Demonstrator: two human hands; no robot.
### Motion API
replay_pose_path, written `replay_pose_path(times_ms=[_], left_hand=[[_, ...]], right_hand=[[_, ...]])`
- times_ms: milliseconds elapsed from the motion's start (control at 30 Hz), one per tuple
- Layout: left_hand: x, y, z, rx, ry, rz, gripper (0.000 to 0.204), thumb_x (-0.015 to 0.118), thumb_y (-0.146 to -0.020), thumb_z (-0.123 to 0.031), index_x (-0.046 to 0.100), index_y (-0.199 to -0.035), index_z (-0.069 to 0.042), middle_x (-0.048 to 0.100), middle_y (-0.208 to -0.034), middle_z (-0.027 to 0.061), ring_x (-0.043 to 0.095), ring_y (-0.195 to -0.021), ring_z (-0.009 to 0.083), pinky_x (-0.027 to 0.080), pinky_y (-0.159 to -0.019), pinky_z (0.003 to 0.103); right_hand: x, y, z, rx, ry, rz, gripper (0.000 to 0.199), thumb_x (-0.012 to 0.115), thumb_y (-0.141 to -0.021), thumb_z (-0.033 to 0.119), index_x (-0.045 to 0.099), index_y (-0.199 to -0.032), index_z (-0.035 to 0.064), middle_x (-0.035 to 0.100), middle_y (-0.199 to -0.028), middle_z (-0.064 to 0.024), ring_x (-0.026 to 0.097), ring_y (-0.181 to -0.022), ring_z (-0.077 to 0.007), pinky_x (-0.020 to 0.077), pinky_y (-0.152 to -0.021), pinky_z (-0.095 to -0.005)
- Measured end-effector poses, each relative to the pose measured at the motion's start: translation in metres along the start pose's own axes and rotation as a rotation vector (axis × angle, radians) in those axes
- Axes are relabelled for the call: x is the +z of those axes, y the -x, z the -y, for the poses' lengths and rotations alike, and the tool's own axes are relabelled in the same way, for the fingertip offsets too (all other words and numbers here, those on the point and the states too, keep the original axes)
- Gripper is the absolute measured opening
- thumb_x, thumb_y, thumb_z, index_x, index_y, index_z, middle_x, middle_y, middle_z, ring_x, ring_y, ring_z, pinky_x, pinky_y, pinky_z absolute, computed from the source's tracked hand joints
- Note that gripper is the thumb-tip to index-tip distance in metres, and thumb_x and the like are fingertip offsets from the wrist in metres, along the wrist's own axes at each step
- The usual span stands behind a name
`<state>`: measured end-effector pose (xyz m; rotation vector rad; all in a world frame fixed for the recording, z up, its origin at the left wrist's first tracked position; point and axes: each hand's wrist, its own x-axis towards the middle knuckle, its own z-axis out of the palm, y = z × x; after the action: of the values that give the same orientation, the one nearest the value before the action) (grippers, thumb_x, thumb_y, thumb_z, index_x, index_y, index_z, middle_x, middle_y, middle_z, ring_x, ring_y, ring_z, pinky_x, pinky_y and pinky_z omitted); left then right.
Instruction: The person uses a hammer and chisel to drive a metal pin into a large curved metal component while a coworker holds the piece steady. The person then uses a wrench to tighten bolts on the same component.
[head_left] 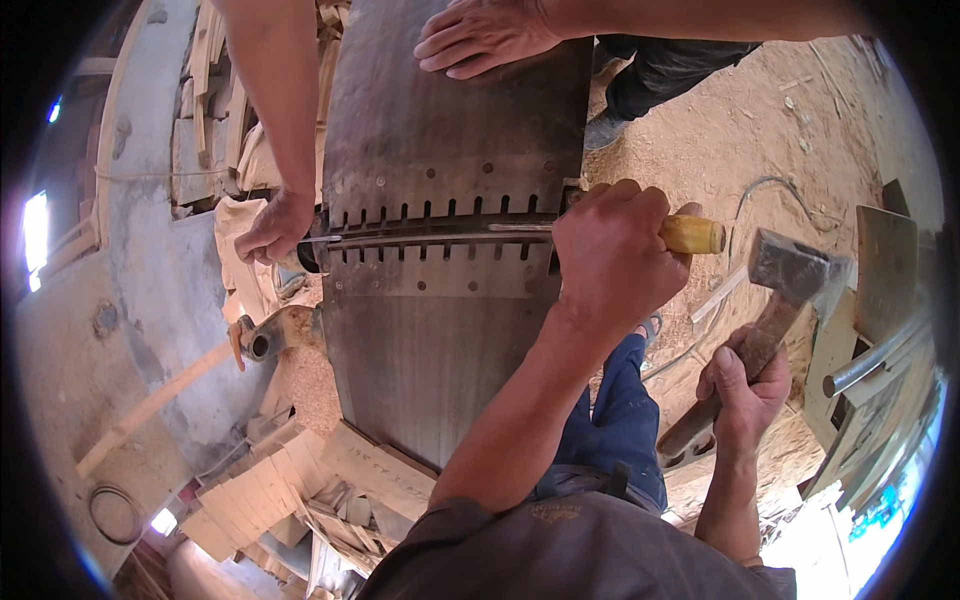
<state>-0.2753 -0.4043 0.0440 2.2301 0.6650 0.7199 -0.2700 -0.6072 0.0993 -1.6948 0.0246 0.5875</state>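
Observation:
My left hand (620,235) is closed round a yellow-handled tool (693,236); the butt of its handle sticks out to the right. From my fist its thin metal shaft seems to run left along the slot of a steel machine table (440,350). In my right hand (745,385) is a hammer (785,270), gripped by its wooden handle, head up, off to the right of the table. Across the table, a co-worker's hand (275,228) holds something at the slot's left end, mostly hidden. The co-worker's other hand (485,38) lies flat on the far plate.
Rows of notches line both plate edges along the slot. A curved metal bracket (285,335) with a tube juts out at the left. Wood offcuts (265,480) are piled at lower left. Sawdust covers the floor (740,130), where a cable lies. Boards (885,270) lean at the right.

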Motion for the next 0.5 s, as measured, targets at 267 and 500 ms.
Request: replay_pose_path(times_ms=[267,500], left_hand=[[-0.005,0.002,-0.007,0.02,-0.002,0.038,0.035,0.083,-0.076,-0.023,0.052,-0.065,-0.009,0.055,-0.063,0.0097,0.06,-0.059,0.0325,0.044,-0.05,0.044],[-0.003,-0.002,-0.012,0.059,0.034,0.182,0.031,0.081,-0.076,-0.021,0.053,-0.067,-0.01,0.054,-0.06,0.0087,0.059,-0.054,0.0319,0.043,-0.048,0.043]], right_hand=[[0.006,-0.006,0.009,-0.001,0.178,0.125,0.023,0.073,-0.096,0.01,0.054,-0.105,0.0013,0.058,-0.074,-0.0027,0.055,-0.053,-0.0089,0.0458,-0.049,-0.0229],[-0.001,-0.003,0.011,0.043,0.177,0.109,0.019,0.071,-0.094,0.002,0.055,-0.104,0.0007,0.059,-0.076,-0.0033,0.057,-0.055,-0.0093,0.0472,-0.049,-0.0231]])
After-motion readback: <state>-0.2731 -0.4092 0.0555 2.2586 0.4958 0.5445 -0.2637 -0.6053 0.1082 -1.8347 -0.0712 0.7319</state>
